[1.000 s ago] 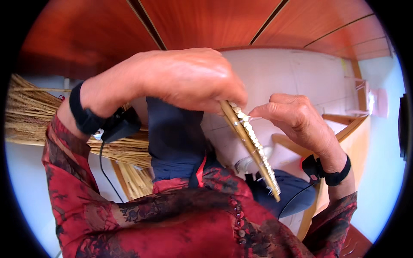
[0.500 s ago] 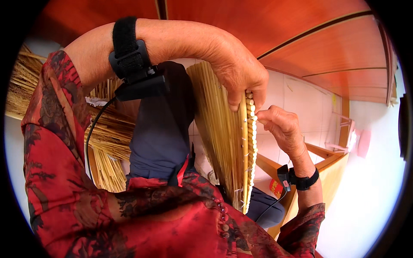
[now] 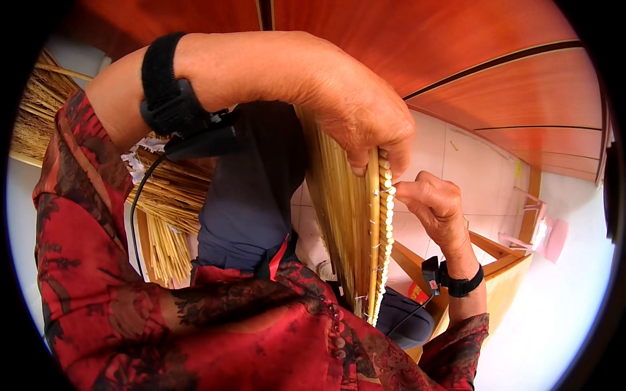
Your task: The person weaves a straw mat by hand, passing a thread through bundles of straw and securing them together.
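A mat of straw-coloured plant stalks (image 3: 342,215) stands on edge between my knees, its row of pale cut ends facing right. White thread stitches cross the thicker stalk along that edge. My left hand (image 3: 372,127) arches over the top and is closed on the mat's upper corner, thumb on the broad side and fingers over the cut ends. At the right of the cut ends, my right hand (image 3: 433,199) is closed in a pinch, fingertips close to a stitch. What it pinches is too small to make out, perhaps thread.
Bundles of loose stalks (image 3: 173,195) lie left of my leg, with more brushy stalks (image 3: 45,111) farther left. Reddish wooden cabinet fronts (image 3: 456,39) rise ahead. A wooden frame (image 3: 502,267) and a small pink stool (image 3: 553,240) stand at the right.
Both hands and the mat's upper edge sit slightly lower and farther right in the picture. My right fingertips have drawn a little away from the cut ends; the left grip stays.
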### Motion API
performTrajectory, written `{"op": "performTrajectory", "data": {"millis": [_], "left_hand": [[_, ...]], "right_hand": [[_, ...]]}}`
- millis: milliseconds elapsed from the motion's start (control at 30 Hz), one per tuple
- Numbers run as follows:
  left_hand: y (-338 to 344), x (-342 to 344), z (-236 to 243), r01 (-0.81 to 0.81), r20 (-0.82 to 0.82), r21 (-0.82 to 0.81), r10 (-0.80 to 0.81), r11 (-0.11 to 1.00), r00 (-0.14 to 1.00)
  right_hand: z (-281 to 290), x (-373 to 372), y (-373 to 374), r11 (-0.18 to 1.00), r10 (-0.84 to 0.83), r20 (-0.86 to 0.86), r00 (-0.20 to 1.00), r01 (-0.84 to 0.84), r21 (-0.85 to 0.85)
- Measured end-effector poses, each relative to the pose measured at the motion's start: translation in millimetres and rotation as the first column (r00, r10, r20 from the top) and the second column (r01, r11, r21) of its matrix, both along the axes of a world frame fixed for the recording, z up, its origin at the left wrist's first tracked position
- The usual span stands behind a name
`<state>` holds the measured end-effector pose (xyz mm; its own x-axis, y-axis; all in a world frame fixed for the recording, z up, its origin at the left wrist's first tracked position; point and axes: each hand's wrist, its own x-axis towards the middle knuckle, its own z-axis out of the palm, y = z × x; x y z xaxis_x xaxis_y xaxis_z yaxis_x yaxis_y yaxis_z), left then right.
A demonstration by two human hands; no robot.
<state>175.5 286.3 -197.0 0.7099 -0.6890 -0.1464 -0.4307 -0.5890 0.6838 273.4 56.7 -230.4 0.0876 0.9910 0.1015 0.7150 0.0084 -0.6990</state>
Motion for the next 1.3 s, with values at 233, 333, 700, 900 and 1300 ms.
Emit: {"op": "performTrajectory", "data": {"millis": [233,333,700,900,1300], "left_hand": [[-2,-13,0,0.011,0.138,0.019,-0.014,1.000,0.990],[-4,-21,5,-0.026,0.136,0.166,0.003,0.986,0.991],[-1,-31,-3,-0.056,0.123,0.084,0.046,0.995,0.991],[2,-33,-5,-0.054,0.126,-0.007,0.054,0.999,0.991],[-5,-30,10,-0.097,0.249,0.138,0.060,0.986,0.967]], "right_hand": [[0,-7,-4,1.000,-0.005,-0.024,1.000,0.005,0.000],[-1,-10,0,0.999,0.021,-0.034,0.999,-0.020,0.028],[-7,-13,10,0.970,0.153,0.090,0.984,-0.167,0.175],[-8,-17,19,0.960,0.197,0.039,0.980,-0.201,0.195],[16,11,12,0.968,0.237,0.220,0.946,-0.248,0.027]]}}
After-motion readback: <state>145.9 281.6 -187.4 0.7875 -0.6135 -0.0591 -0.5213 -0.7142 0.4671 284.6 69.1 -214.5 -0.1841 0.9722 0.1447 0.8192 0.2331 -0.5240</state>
